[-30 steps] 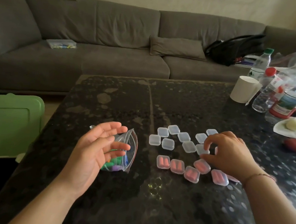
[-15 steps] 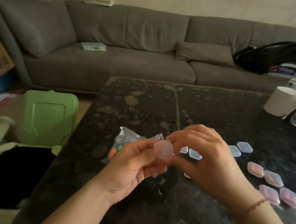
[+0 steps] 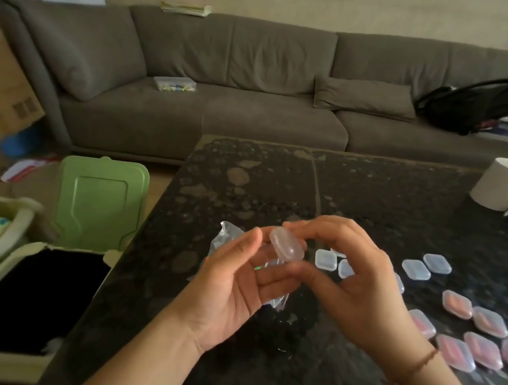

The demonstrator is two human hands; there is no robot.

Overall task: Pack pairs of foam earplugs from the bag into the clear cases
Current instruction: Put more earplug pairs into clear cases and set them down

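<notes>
A small clear case (image 3: 287,246) is held up above the dark table (image 3: 246,191) between both hands. My left hand (image 3: 237,287) supports it from below-left with thumb and fingers; my right hand (image 3: 358,283) pinches it from the right. The case looks empty. Behind my left hand lies the clear bag (image 3: 226,239) of earplugs, mostly hidden. Several empty clear cases (image 3: 327,259) lie on the table right of my hands. Further right, several closed cases with pink earplugs (image 3: 457,303) sit in rows.
A white paper cup (image 3: 504,185) and part of a bottle stand at the table's right edge. A green bin lid (image 3: 99,202) and an open box (image 3: 32,295) sit on the floor to the left. A grey sofa (image 3: 224,96) runs behind the table.
My right hand picked a clear case from the group and brought it to my left hand. My left hand left the bag. The view swung left, so the cases now sit at the right.
</notes>
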